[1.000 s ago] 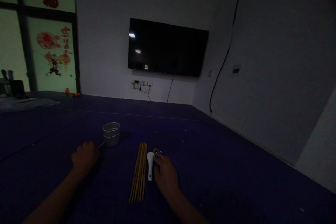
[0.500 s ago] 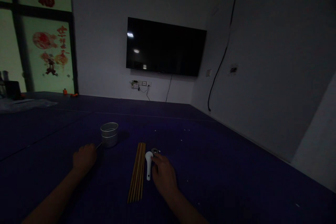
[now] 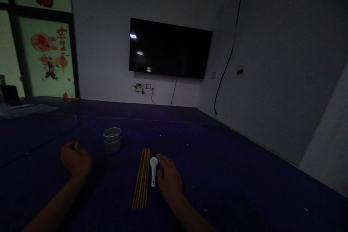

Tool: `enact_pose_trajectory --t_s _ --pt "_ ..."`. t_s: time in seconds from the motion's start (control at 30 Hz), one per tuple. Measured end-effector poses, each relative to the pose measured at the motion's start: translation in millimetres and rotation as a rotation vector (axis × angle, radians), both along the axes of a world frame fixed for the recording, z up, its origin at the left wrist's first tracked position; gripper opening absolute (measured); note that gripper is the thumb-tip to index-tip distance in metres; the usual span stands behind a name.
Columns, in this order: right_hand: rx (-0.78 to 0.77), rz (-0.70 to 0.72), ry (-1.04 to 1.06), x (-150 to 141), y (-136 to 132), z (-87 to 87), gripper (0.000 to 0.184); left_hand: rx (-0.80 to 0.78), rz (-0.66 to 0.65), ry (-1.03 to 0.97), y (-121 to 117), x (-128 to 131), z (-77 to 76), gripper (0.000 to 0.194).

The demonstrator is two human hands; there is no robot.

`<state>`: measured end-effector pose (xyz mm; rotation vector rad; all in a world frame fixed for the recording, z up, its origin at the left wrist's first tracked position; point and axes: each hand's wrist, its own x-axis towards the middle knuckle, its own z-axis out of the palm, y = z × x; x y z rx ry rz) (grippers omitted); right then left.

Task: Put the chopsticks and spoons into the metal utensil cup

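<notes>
On the purple surface (image 3: 223, 174), chopsticks (image 3: 140, 181) & spoon (image 3: 153, 161) already lie together; L hand (image 3: 77, 160) pinches thin stick (image 3: 75, 129); R hand (image 3: 171, 179) nr spoon, can't tell its grip.

1 thin pale stick (image 3: 76, 130): held near-upright, blurred. 1 silvery cup (image 3: 112, 145): upright, open-topped, right of stick. wooden chopsticks (image 3: 141, 179): laid side by side. 1 white spoon (image 3: 153, 168): just right of chopsticks, bowl at far end, dark spot near handle tip. 1 small object (image 3: 158, 155): mostly hidden, beside spoon bowl.
</notes>
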<state>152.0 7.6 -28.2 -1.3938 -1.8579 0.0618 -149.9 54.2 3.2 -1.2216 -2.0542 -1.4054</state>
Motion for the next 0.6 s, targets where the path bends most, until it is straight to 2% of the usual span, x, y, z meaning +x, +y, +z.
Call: enact_pose_trajectory --t_s 0.03,0.07,0.17,0.3,0.4,0.5,0.6 --pt "0.024 -0.004 0.010 0 0 0.5 0.047 0.045 0.049 -0.043 -3 9 4.0 0.030" --pt "0.052 -0.008 0.021 0 -1 1.2 0.046 0.075 0.026 -0.015 -7 19 7.4 0.029" --pt "0.174 -0.024 0.058 1 -3 4.1 0.046 0.079 -0.201 0.160 -17 58 8.4 0.027" --pt "0.416 -0.006 0.072 7 -5 6.2 0.046 0.138 -0.558 0.275 -25 116 -7.7 0.022" --pt "0.533 0.003 0.074 11 -5 3.5 0.048 0.175 -0.729 0.313 -26 148 -19.6 0.023" --pt "0.605 -0.012 0.086 13 -4 -0.1 0.055 0.218 -0.775 0.336 -23 161 -28.2 0.024" --pt "0.727 0.039 0.098 12 -4 0.1 0.059 0.249 -0.814 0.402 -20 155 -35.1 0.025"
